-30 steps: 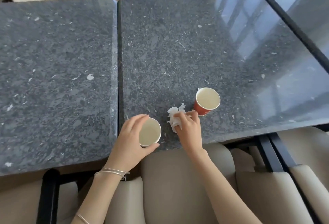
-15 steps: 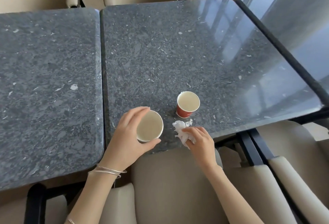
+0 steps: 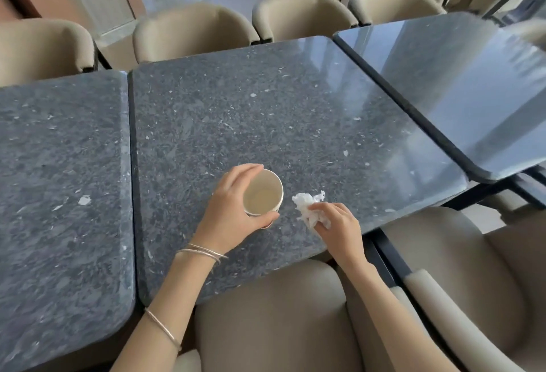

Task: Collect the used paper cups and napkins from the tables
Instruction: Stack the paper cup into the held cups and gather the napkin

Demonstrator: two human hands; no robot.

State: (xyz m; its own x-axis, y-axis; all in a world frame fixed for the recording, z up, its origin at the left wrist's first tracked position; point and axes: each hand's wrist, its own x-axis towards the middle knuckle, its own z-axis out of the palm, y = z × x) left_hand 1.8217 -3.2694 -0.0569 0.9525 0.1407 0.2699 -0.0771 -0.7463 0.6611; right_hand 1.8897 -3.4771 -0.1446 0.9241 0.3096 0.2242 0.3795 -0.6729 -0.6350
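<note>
Two hands over a dark speckled stone desk [image 3: 266,106]: left hand [image 3: 230,209] curls round a cream-lined paper cup [image 3: 263,194], likely light and crushable, best held gently by its wall; right hand [image 3: 339,230] pinches a soft crumpled white napkin [image 3: 305,204] beside it

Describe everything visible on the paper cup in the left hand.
The round paper cup is roughly upright, with its mouth open to the camera, showing a cream, empty-looking inside and a thin pale rim. A red sliver shows under the thumb. The left hand grips it, fingers on the far rim and thumb on the near side. It is over the dark speckled stone table; whether it rests or is lifted is unclear.
</note>
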